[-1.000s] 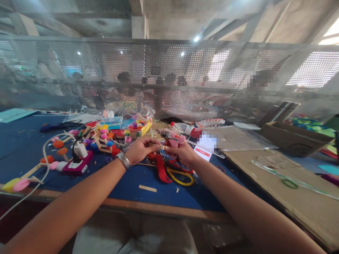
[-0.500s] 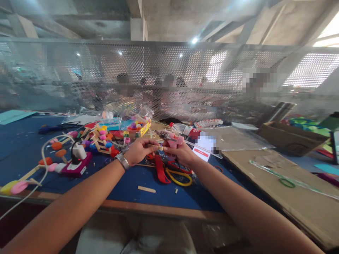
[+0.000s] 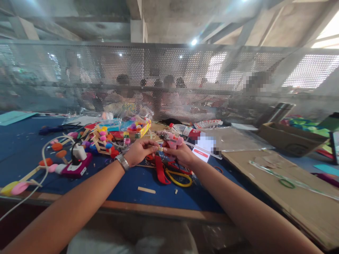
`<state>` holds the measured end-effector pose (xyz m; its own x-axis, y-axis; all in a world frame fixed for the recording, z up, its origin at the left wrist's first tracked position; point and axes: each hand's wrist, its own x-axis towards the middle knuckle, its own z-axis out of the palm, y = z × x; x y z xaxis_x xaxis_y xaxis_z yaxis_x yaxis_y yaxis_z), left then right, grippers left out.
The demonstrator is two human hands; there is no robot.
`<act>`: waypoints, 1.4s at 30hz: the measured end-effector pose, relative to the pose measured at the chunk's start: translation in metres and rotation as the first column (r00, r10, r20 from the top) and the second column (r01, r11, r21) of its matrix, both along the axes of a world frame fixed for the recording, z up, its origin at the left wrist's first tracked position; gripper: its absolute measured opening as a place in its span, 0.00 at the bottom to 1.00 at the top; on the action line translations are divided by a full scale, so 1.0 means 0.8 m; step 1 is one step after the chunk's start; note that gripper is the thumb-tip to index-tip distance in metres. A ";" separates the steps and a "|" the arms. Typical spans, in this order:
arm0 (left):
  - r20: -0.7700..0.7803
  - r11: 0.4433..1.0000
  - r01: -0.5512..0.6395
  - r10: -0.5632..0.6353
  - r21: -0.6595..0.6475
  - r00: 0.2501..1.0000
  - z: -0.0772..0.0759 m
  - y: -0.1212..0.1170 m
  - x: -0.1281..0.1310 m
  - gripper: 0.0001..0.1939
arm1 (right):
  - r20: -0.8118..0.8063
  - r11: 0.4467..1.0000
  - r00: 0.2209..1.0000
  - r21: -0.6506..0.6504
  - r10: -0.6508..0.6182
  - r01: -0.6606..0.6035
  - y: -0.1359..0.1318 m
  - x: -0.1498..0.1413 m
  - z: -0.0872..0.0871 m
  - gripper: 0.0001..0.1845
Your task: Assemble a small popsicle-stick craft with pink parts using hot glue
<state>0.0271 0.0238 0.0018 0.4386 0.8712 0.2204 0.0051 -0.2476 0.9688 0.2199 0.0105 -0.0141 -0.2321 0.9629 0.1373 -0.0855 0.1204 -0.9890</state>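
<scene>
Above the blue table, my left hand is closed in a pinch on a small pale wooden piece. My right hand is wrapped round a pink glue gun, and its fingertips meet the same wooden piece. A long clear glue stick sticks out of the gun's back to the right. The piece's exact shape is partly hidden by fingers. Below my hands lie a red strap-like thing and a yellow loop-shaped handle. Nearer the edge rests a flat craft stick.
Left of my hands are a purple power strip with a white plug and cable, and stick structures with colored pom-poms. A plastic bottle and lit phone lie behind my right hand. Cardboard covers the right side.
Both hands stay nearly in place, still pinching the wooden piece. The glue gun remains in my right hand with only a very slight shift.
</scene>
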 end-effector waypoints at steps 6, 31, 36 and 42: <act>-0.008 1.000 -0.004 0.004 -0.006 1.000 0.000 0.001 -0.001 0.21 | 0.014 1.000 1.000 -0.027 -0.011 0.012 -0.002 -0.003 0.005 0.26; -0.025 1.000 0.025 -0.025 0.018 0.999 -0.005 0.004 -0.003 0.20 | -0.002 0.999 1.000 -0.033 -0.010 0.010 -0.002 -0.002 0.003 0.25; -0.019 0.999 0.017 -0.016 0.046 1.000 -0.006 0.006 -0.002 0.18 | 0.007 0.999 1.000 -0.033 -0.018 0.019 -0.002 -0.001 0.002 0.25; -0.018 0.999 0.028 -0.027 0.041 0.999 -0.008 0.007 -0.003 0.18 | 0.012 0.999 1.000 -0.033 -0.028 0.029 0.000 0.000 -0.001 0.25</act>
